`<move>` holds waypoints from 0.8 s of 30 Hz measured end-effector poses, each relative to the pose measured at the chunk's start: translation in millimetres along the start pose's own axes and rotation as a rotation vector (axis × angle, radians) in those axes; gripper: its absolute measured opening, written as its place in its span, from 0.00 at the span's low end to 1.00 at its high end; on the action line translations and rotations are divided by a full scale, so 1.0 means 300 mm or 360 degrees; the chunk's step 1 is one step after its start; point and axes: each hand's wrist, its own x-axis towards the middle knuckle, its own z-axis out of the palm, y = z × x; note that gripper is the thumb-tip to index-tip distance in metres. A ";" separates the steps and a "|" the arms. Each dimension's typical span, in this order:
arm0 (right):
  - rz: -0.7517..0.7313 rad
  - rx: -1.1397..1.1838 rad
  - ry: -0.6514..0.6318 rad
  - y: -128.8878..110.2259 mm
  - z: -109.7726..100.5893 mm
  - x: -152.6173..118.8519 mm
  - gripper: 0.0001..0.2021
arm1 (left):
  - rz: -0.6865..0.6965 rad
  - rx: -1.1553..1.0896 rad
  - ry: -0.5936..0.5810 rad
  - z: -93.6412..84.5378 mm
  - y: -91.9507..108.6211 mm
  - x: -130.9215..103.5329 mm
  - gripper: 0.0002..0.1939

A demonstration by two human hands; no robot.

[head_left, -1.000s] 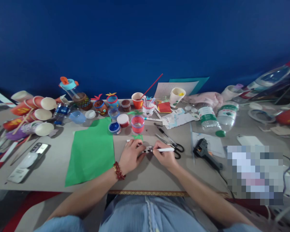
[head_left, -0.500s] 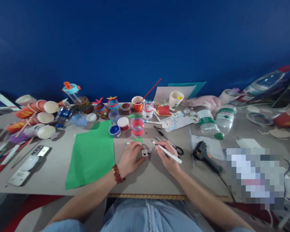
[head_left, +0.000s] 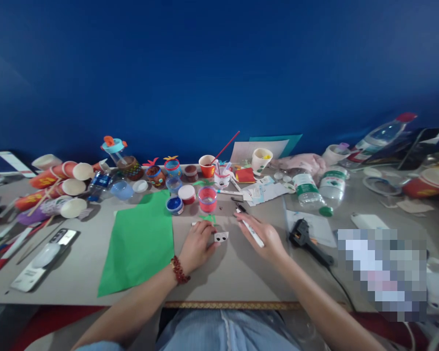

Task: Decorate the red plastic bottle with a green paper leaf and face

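Observation:
My left hand (head_left: 196, 246), fingers bent, rests on the table with its thumb and fingertips at the left edge of a small white paper piece (head_left: 221, 237). Two black oval spots mark that paper. A short white end of something shows behind the left fingers. To the right, my right hand (head_left: 265, 236) is closed around a white marker (head_left: 253, 232), its tip end pointing away from me, over the table and apart from the paper. A bit of green cut paper (head_left: 208, 219) lies just beyond the left hand. Beyond the right fingers lies a black pen (head_left: 240, 206), partly hidden.
Green paper (head_left: 142, 243) and a phone (head_left: 46, 258) lie on the left, near stacked paper cups (head_left: 73, 208). Paint pots, including a blue one (head_left: 174, 204), and a pink-red tub (head_left: 207, 200) stand ahead. A glue gun (head_left: 309, 239) and plastic bottles (head_left: 307, 190) are on the right.
My right hand has shifted slightly right with the marker, away from the paper piece. The left hand stays by the paper, its thumb drawn back a little. The view has tilted slightly.

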 end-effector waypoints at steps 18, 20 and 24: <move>-0.0148 -0.0214 -0.0325 -0.008 0.112 -0.009 0.20 | -0.0051 -0.0011 0.0000 0.001 0.002 0.005 0.09; -0.0130 -0.0222 -0.0313 -0.011 0.115 -0.005 0.19 | -0.0061 -0.0020 0.0000 0.000 0.004 0.004 0.09; -0.0129 -0.0217 -0.0287 -0.014 0.121 -0.002 0.19 | -0.0053 -0.0014 -0.0004 0.004 0.001 0.002 0.09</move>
